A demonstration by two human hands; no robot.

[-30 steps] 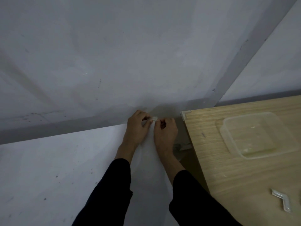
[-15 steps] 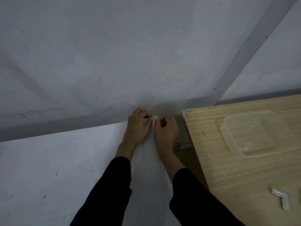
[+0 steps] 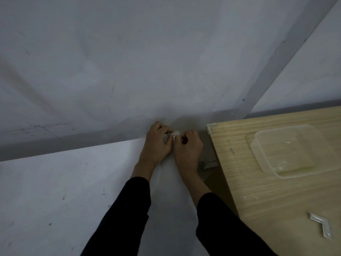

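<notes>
Head camera: the left hand (image 3: pixel 156 145) and right hand (image 3: pixel 188 148) meet knuckle to knuckle, both pinching a small white piece (image 3: pixel 175 133) at the far edge of the matte white surface (image 3: pixel 73 182). It looks like one steadies while the other works it. To the right, a woodgrain table (image 3: pixel 276 209) carries a clear, round-cornered plastic tub (image 3: pixel 284 150) and a pale angled bracket (image 3: pixel 321 226).

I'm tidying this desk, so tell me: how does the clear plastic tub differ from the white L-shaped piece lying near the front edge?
The clear plastic tub is see-through, with wood grain showing through it; the white L-shaped piece is opaque. The tub is far larger, a walled rounded rectangle; the piece is a small bent strip. The tub sits farther back than the piece. Both lie on the wooden table.
</notes>
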